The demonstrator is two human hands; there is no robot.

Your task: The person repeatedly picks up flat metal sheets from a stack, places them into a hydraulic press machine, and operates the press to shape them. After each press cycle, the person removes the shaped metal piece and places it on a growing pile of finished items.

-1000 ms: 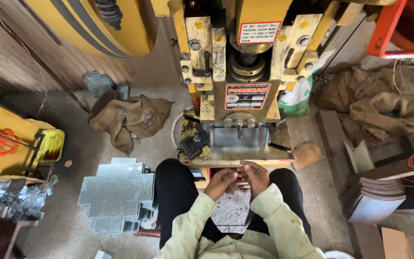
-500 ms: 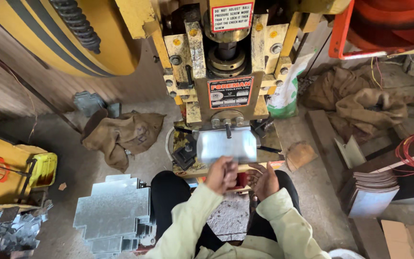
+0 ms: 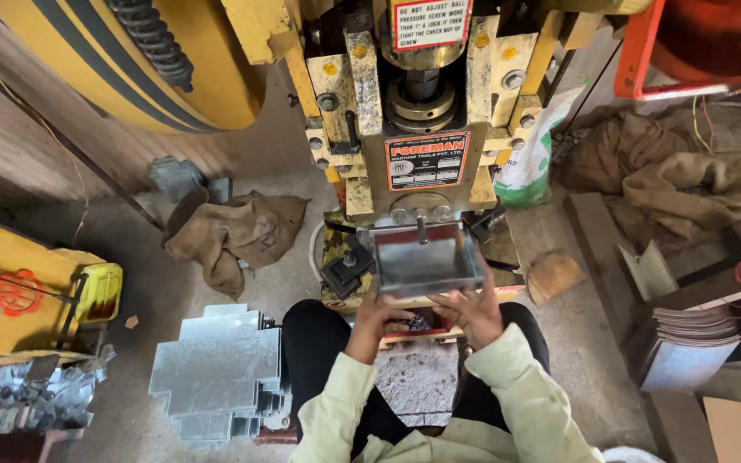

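Sheet-metal tray [image 3: 426, 257], shallow and shiny, with upturned edges, lying on the bed of the yellow press [image 3: 413, 129], directly below the ram and right in front of the seated person. Left hand [image 3: 370, 313] touching its near left corner, fingers curled under the rim, gripping the edge as far as can be told; right hand [image 3: 476, 310] pressing at the near right corner, fingers spread and reaching up to the rim, not closed around it. Red rectangular plate [image 3: 426, 160] with pale lettering sitting on the press front just above the tray; white rectangular notice with red border [image 3: 430, 21] fixed higher on the ram housing, partly cut off by the top edge. White-and-green plastic bag [image 3: 529, 163] leaning just right of the press column. Stack of flat notched metal blanks [image 3: 216, 373] lying on the floor left of the knees; second pile of bent sheets [image 3: 688, 343] resting at the right. Brown sacking [image 3: 233, 231] crumpled on the floor at left, more sacking [image 3: 671, 184] heaped at right. Yellow flywheel guard [image 3: 130, 60] filling the upper left. Yellow canister [image 3: 100, 291] standing near the left edge, beside scrap offcuts [image 3: 32, 399].
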